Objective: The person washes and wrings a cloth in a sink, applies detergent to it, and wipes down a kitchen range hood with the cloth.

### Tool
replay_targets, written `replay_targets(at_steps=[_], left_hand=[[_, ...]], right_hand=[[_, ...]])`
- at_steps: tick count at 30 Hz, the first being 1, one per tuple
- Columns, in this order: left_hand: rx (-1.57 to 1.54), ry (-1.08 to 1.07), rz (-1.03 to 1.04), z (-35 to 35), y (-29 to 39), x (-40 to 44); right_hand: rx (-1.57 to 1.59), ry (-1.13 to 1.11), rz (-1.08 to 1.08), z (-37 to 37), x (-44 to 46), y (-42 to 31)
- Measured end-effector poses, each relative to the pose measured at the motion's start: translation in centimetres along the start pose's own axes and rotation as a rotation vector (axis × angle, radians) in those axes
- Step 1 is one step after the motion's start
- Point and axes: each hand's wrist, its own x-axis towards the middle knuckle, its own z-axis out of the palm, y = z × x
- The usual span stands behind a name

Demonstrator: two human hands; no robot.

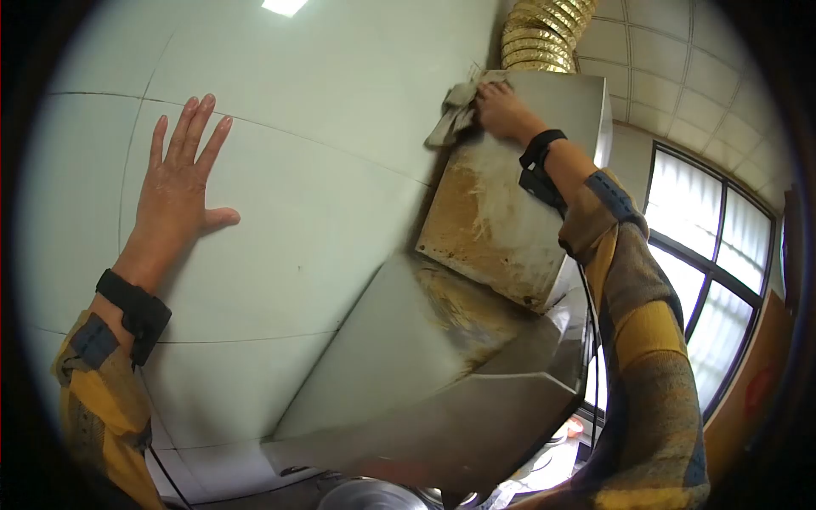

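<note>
My left hand (177, 183) lies against the pale tiled wall (280, 195) with its fingers spread, holding nothing. My right hand (503, 112) grips a crumpled grey-green cloth (456, 112) at the upper edge of a range hood's duct cover (544, 110), close to the wall. Brown, greasy grime (467, 204) coats the lower part of the cover's side. Below it, the sloping hood body (365, 340) carries more brown stains near the joint. Part of the cloth is hidden behind my fingers.
A gold ribbed duct hose (544, 38) rises from the top of the cover. To the right is a dark-framed window (705, 246). Round metal lids or pans (370, 495) show below the hood. A black cable hangs by my right arm.
</note>
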Motion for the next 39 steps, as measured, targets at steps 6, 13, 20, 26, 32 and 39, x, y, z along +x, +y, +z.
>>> replay_targets(at_steps=[6,13,20,26,32,39], left_hand=[[-0.017,0.006,-0.015,0.1,-0.4,-0.1],[-0.066,0.017,-0.025,-0.5,-0.7,0.0],[-0.085,0.026,-0.034,-0.6,-0.2,0.0],[-0.1,0.062,-0.027,-0.1,-0.3,-0.1],[-0.11,0.049,-0.034,-0.3,-0.3,-0.1],[-0.092,0.025,-0.02,-0.7,-0.3,0.1]], right_hand=[[-0.025,-0.131,-0.536,-5.5,-7.2,-2.2],[0.345,0.013,-0.712,-6.9,-16.4,-1.0],[-0.046,0.035,-0.235,-5.9,-13.7,5.7],[0.083,0.202,-0.303,-3.9,-9.8,-1.2],[0.31,0.107,-0.757,-5.1,-16.8,-5.4],[0.65,-0.121,-0.825,-8.1,-22.2,-2.5]])
